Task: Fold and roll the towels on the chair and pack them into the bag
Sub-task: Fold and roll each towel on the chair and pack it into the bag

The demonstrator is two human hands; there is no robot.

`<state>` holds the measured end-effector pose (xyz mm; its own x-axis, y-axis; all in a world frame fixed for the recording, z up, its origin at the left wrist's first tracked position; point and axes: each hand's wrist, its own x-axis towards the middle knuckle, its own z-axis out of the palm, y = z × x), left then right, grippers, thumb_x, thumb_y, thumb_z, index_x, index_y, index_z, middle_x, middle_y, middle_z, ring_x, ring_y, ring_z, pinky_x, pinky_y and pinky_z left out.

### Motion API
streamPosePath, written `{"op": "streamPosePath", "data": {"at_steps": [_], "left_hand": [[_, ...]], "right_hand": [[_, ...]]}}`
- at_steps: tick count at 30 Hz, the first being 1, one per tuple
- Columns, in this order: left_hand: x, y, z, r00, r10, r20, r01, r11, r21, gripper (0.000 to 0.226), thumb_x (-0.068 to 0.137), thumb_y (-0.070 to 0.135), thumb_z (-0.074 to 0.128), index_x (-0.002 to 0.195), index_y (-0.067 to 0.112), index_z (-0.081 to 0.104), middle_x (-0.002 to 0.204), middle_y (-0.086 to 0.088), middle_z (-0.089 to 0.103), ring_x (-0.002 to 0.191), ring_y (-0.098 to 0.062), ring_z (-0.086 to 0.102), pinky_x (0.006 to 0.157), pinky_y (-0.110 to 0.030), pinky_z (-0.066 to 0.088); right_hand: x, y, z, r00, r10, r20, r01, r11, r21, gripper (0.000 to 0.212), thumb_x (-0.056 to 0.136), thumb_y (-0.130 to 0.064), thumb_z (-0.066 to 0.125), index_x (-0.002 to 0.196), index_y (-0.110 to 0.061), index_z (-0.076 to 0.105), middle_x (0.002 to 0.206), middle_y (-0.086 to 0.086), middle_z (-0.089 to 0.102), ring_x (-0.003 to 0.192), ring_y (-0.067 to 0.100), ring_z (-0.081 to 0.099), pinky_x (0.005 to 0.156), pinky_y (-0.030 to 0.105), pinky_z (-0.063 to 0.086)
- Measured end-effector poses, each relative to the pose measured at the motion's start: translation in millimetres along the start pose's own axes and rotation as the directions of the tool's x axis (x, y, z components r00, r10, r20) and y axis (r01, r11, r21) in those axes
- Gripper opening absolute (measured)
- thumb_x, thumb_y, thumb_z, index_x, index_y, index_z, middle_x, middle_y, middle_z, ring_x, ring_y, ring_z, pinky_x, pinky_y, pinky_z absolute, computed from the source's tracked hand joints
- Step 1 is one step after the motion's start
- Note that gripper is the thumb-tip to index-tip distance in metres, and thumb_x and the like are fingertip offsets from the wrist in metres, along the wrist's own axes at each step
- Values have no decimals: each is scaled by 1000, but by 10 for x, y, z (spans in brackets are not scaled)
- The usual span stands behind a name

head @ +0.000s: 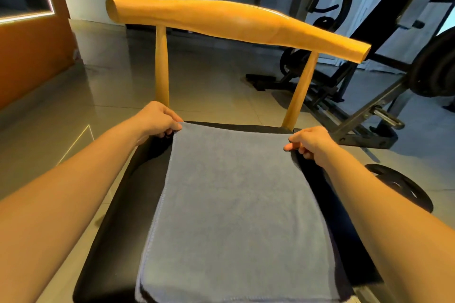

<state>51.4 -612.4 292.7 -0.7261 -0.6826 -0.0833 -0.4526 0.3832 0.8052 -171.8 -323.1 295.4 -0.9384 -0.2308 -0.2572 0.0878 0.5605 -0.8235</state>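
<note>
A grey towel (236, 204) lies spread flat over the black seat of a wooden chair (236, 19), reaching from the backrest posts to the front edge. Layered edges show at its near left corner. My left hand (157, 118) pinches the towel's far left corner. My right hand (310, 141) pinches the far right corner. Both arms reach forward along the towel's sides. No bag is in view.
The black seat (118, 204) shows on both sides of the towel. A black weight bench and rack (369, 106) stand close on the right, with a weight plate (403, 187) on the tiled floor. An orange wall (29, 51) is at the left.
</note>
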Motion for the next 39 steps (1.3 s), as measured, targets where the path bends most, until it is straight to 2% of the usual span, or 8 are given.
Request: {"op": "streamPosePath", "data": {"at_steps": [4,7,13,17,30,33,36,39], "left_hand": [[14,52,36,985,8,-172,-41,981,-191,7,95,9,68,100,8,73,94,-11,69,68,-15,65,54,-19,52],[-50,133,-1,974,47,-224,-104,962,-251,8,96,13,68,102,11,71,96,-11,69,72,-21,73,60,-22,59],[-437,336,-143,940,158,-303,-240,936,-258,15,95,16,68,109,12,71,99,-5,69,82,-21,73,67,-20,60],[-846,320,-187,924,236,-299,-306,928,-213,17,96,17,67,113,14,72,102,-1,70,87,-19,73,71,-20,60],[-2018,-47,-117,956,258,-142,-273,957,-99,13,92,3,67,87,11,75,93,-6,73,92,-20,70,78,-25,58],[-2172,-111,-41,968,238,-85,-244,967,-77,13,93,-1,63,88,7,72,90,-9,75,89,-21,72,71,-21,58],[-2288,-186,-4,965,263,2,-263,962,-69,11,96,3,60,93,9,68,94,-9,76,90,-18,74,83,-31,61],[-2406,-272,21,947,316,60,-318,948,27,11,101,8,56,97,14,65,99,-1,73,90,-9,70,78,-21,56]], "right_hand": [[-15,-118,-14,994,-95,-54,100,989,107,9,95,-8,64,100,-1,68,72,12,76,51,17,50,47,25,40],[-107,-238,-127,987,-150,-49,156,976,151,10,97,-9,63,103,-4,69,80,13,77,52,18,60,50,27,49],[-409,-273,-386,962,-269,-38,271,941,205,14,100,-18,65,110,-10,69,88,9,79,71,22,74,63,33,58],[-755,-164,-545,956,-292,-27,288,918,274,18,98,-18,66,114,-8,68,96,13,77,79,28,76,62,32,58],[-1666,730,-718,965,-259,48,230,918,323,10,90,-5,64,99,-2,69,93,23,76,67,31,71,56,32,56],[-1778,908,-693,970,-231,74,202,937,285,9,88,-6,64,95,-4,70,93,22,75,64,30,71,54,31,55],[-1862,1046,-700,975,-209,80,178,942,283,11,91,-6,61,99,-2,68,90,20,76,71,33,74,61,34,60],[-1906,1161,-696,973,-207,105,169,941,294,10,95,-4,56,101,0,63,89,20,76,78,34,77,67,39,63]]}}
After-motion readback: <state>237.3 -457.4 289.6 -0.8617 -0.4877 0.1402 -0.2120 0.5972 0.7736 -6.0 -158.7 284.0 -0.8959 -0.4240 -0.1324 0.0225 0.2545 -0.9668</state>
